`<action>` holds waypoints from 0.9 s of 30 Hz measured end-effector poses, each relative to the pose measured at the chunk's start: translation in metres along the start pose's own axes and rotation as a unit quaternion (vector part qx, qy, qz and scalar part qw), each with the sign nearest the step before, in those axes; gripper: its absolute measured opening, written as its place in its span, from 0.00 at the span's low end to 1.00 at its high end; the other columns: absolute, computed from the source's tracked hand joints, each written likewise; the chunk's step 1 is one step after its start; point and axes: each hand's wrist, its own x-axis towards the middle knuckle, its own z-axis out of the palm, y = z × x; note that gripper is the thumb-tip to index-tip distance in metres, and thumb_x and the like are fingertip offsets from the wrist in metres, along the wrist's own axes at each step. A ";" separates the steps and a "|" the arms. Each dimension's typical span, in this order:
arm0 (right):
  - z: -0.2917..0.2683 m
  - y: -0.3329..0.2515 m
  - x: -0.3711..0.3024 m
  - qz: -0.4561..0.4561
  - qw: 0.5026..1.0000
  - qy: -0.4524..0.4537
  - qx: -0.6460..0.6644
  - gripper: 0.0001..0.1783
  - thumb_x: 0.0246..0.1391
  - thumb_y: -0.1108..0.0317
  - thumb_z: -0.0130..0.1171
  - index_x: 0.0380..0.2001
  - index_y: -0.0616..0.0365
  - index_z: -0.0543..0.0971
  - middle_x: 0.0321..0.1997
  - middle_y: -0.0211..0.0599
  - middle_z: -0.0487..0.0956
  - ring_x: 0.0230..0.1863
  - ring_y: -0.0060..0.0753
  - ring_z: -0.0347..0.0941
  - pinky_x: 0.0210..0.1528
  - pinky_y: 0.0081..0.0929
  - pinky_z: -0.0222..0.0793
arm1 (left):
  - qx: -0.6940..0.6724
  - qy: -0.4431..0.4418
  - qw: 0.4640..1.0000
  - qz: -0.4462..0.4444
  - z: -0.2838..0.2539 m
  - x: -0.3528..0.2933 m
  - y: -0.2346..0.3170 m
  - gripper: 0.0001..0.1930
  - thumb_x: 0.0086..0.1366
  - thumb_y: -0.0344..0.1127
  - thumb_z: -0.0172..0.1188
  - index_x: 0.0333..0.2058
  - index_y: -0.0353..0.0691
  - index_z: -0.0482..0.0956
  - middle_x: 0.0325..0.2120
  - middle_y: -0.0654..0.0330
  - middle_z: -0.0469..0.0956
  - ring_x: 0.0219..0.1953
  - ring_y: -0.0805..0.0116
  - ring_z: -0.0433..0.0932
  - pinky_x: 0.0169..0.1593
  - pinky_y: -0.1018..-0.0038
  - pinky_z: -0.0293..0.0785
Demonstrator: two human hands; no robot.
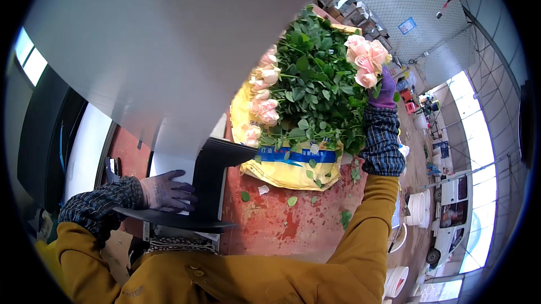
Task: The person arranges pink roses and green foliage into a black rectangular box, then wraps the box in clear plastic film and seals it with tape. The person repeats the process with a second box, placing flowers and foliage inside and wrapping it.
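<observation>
My left hand [168,192], in a pale purple glove, lies flat with its fingers stretched over a white sheet [169,160] in a black trough-like holder [211,185]. A large grey-white sheet [169,39] rises across the upper left, blocking part of the view; I cannot tell whether it joins the sheet under my hand. My right hand [384,89], in a purple glove, is closed around a small bunch of pale pink roses [367,58], held up at the right of a leafy rose pile [321,78]. More pink rose heads [265,106] line the pile's left side.
The rose pile lies on a yellow sack [293,175] with a blue band, on a worn red tabletop [270,219] scattered with loose leaves. White buckets [417,209] and a white van [451,219] stand to the right. Boxes [360,16] are stacked at the back.
</observation>
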 end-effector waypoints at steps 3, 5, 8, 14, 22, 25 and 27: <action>-0.021 -0.056 -0.041 -0.022 0.998 -0.021 0.060 0.30 0.56 0.56 0.50 0.57 0.64 0.65 0.54 0.48 0.72 0.48 0.41 0.74 0.49 0.33 0.73 | 0.016 -0.014 1.000 -0.005 -0.008 0.003 0.004 0.19 0.65 0.49 0.44 0.55 0.67 0.68 0.59 0.71 0.64 0.62 0.68 0.61 0.64 0.44 0.45; -0.037 -0.080 -0.075 -0.033 0.997 0.008 0.067 0.28 0.57 0.56 0.50 0.55 0.64 0.67 0.53 0.47 0.73 0.47 0.40 0.75 0.48 0.33 0.74 | 0.006 -0.017 1.000 -0.010 -0.010 0.004 0.006 0.18 0.65 0.48 0.45 0.54 0.67 0.68 0.57 0.71 0.66 0.61 0.68 0.62 0.64 0.44 0.46; -0.056 -0.125 -0.128 -0.063 0.995 0.076 0.000 0.26 0.57 0.57 0.50 0.54 0.64 0.68 0.51 0.46 0.74 0.46 0.39 0.76 0.47 0.33 0.74 | 0.012 0.015 1.000 0.005 -0.010 0.006 0.007 0.18 0.63 0.48 0.47 0.52 0.65 0.70 0.55 0.69 0.69 0.59 0.65 0.64 0.63 0.44 0.48; 0.030 -0.197 -0.188 -0.082 0.927 0.144 -0.336 0.18 0.60 0.60 0.50 0.46 0.63 0.75 0.45 0.42 0.78 0.41 0.34 0.77 0.45 0.30 0.74 | 0.009 0.060 0.998 0.015 -0.005 -0.002 0.007 0.17 0.61 0.47 0.48 0.49 0.61 0.73 0.54 0.66 0.70 0.58 0.64 0.65 0.63 0.43 0.47; 0.231 -0.084 -0.215 0.033 0.814 -0.277 -0.510 0.18 0.37 0.75 0.65 0.37 0.59 0.77 0.35 0.43 0.78 0.36 0.44 0.76 0.38 0.28 0.72 | 0.016 0.185 0.981 0.050 0.027 -0.007 -0.007 0.18 0.58 0.45 0.52 0.47 0.52 0.73 0.52 0.63 0.70 0.56 0.64 0.66 0.59 0.51 0.58; 0.261 -0.014 -0.227 0.039 0.834 -0.300 -0.461 0.19 0.37 0.76 0.63 0.38 0.60 0.77 0.36 0.44 0.79 0.38 0.46 0.76 0.40 0.30 0.72 | 0.017 0.237 0.971 -0.008 0.026 -0.013 -0.002 0.12 0.56 0.39 0.54 0.41 0.48 0.76 0.45 0.65 0.75 0.44 0.66 0.74 0.41 0.65 0.74; 0.281 0.024 -0.228 0.049 0.829 -0.318 -0.458 0.19 0.38 0.76 0.62 0.40 0.61 0.77 0.37 0.46 0.79 0.42 0.46 0.76 0.44 0.31 0.71 | -0.007 0.327 0.941 -0.086 0.020 -0.027 -0.002 0.12 0.55 0.32 0.57 0.40 0.46 0.77 0.41 0.63 0.77 0.34 0.65 0.77 0.31 0.71 0.75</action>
